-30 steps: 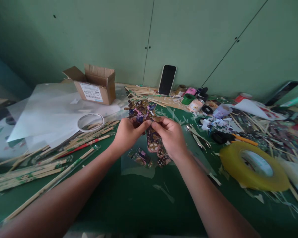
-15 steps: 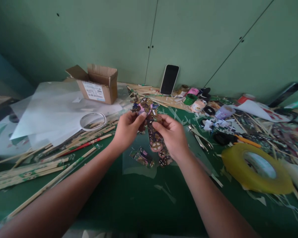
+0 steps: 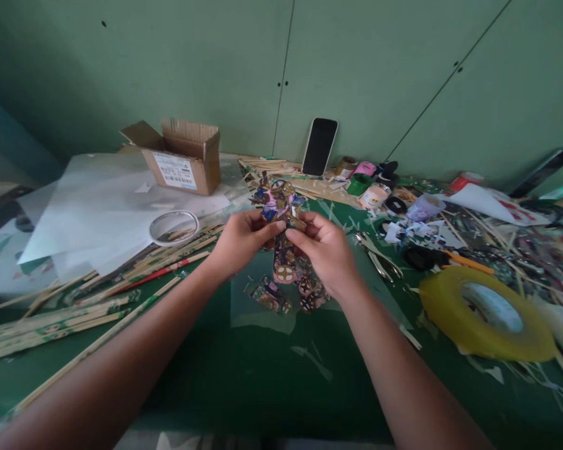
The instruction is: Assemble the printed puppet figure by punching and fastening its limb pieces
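Purple and gold, the cutout (image 3: 279, 200) is mid-view on my remote feed; I see the left hand (image 3: 243, 242) and right hand (image 3: 327, 250) pinching it above the green worktop (image 3: 258, 381). Phone (image 3: 319, 147) at one o'clock, box (image 3: 208, 172) at ten, tape (image 3: 450, 312) at four.

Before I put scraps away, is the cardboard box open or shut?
Open: the cardboard box has flaps standing up, and its inside shows.

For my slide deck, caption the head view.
Left hand and right hand hold a patterned piece over a green table, yellow tape roll at right.
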`<action>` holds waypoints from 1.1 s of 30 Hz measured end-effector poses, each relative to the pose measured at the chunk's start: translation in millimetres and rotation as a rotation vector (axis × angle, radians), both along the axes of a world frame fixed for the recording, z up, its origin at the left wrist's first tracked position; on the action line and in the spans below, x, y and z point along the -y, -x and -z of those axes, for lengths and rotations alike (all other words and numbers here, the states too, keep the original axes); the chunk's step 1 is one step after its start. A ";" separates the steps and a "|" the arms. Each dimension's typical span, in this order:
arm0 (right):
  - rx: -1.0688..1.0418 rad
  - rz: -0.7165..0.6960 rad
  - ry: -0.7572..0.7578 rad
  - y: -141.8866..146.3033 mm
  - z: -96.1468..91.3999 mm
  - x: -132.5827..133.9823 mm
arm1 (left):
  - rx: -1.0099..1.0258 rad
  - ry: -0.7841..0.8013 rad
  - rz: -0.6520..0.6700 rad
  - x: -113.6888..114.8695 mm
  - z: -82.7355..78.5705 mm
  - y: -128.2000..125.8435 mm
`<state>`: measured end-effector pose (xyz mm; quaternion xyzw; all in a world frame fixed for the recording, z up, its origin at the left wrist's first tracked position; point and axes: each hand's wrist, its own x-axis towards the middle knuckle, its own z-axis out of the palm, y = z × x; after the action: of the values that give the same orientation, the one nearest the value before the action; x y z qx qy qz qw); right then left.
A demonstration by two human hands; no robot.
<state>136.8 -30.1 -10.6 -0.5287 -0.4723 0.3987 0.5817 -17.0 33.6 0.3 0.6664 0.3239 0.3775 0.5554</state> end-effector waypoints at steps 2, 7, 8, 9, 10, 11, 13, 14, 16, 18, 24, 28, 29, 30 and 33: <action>0.148 0.010 -0.025 -8.3 -5.4 2.8 | 0.024 0.011 -0.058 0.0 -1.2 -0.8; 0.840 0.039 0.226 -40.2 -16.8 11.2 | 0.087 0.111 -0.121 -0.7 -2.5 -2.0; 0.926 0.042 0.346 -48.1 -18.0 12.9 | 0.094 0.145 -0.117 -0.6 -2.4 -2.1; 0.994 0.061 0.458 -56.6 -19.1 14.7 | 0.099 0.174 -0.112 -0.3 -2.3 -2.3; 1.046 0.109 0.539 -65.6 -19.9 16.6 | 0.100 0.197 -0.105 0.0 -2.2 -2.5; 1.074 0.180 0.579 -74.9 -20.6 18.6 | 0.097 0.212 -0.098 0.4 -2.3 -2.7; 1.126 0.334 0.596 -93.1 -21.1 22.2 | 0.090 0.217 -0.094 1.1 -2.9 -3.2; 1.152 0.356 0.653 -101.0 -20.7 23.6 | 0.085 0.212 -0.098 1.3 -3.2 -3.4; 1.202 0.332 0.799 -111.8 -18.6 24.7 | 0.077 0.199 -0.111 1.6 -3.8 -3.6; 1.210 0.276 0.929 -115.6 -15.6 23.9 | 0.081 0.190 -0.117 2.1 -4.2 -3.5; 1.213 0.224 1.040 -111.9 -12.4 17.6 | 0.132 0.166 -0.118 5.5 -6.0 -3.2; 1.210 0.230 1.067 -116.2 -10.5 16.0 | 0.149 0.176 -0.124 7.0 -8.4 -3.4; 1.197 0.241 1.060 -118.0 -9.3 16.0 | 0.150 0.182 -0.122 7.2 -8.6 -3.3; 1.183 0.255 1.051 -119.8 -8.1 16.2 | 0.152 0.188 -0.116 7.3 -8.5 -3.2; 1.117 0.351 0.952 -124.4 -6.4 18.7 | 0.170 0.179 -0.074 6.9 -6.6 -2.5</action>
<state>261.2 -48.8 -4.2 -0.9140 -0.3825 0.1338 0.0196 -14.4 26.8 6.8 0.5672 0.3324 0.4224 0.6240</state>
